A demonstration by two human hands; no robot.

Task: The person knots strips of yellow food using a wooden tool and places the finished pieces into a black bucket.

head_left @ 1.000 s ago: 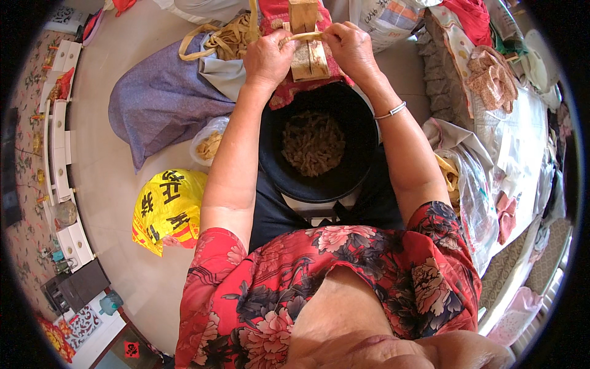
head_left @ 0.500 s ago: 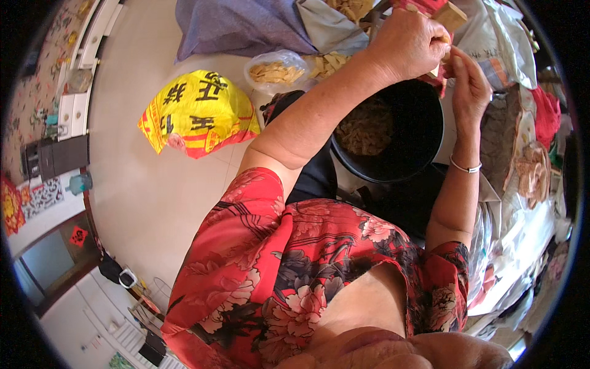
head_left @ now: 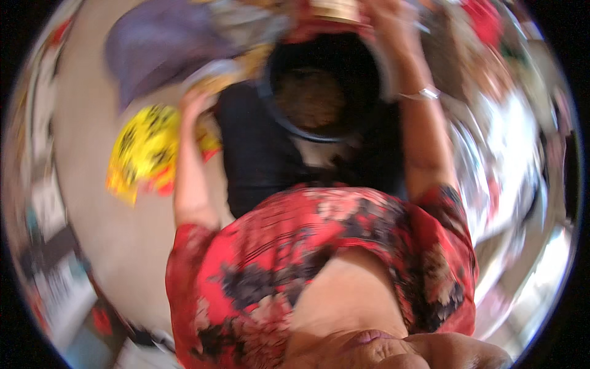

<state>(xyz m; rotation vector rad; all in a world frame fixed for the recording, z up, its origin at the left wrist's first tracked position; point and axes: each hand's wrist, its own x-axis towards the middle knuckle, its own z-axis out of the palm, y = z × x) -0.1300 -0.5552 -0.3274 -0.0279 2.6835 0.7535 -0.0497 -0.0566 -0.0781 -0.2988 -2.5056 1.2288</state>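
My left hand (head_left: 194, 103) is at the near edge of a clear plastic bag (head_left: 212, 71) of yellowish flat pieces. Motion smears its fingers, so its grip is unclear. At the top, my right hand (head_left: 391, 21), with a bracelet on the wrist, is beside a pale wooden block (head_left: 335, 10) over red cloth. Whether those blurred fingers touch the block I cannot tell. Below the block, between my knees, stands a dark round bucket (head_left: 362, 74) with brownish pieces (head_left: 310, 98) at its bottom.
Left of my leg, a yellow and red plastic bag (head_left: 144, 147) lies on the pale floor (head_left: 92, 123). A grey-purple cloth or sack (head_left: 160, 43) is beyond it. Shiny plastic bags (head_left: 510, 154) and a red cloth (head_left: 482, 21) crowd the right side.
My left hand has left the right hand and the wooden block and swung left to the clear bag. The whole view has shifted, with the bucket now nearer the middle.
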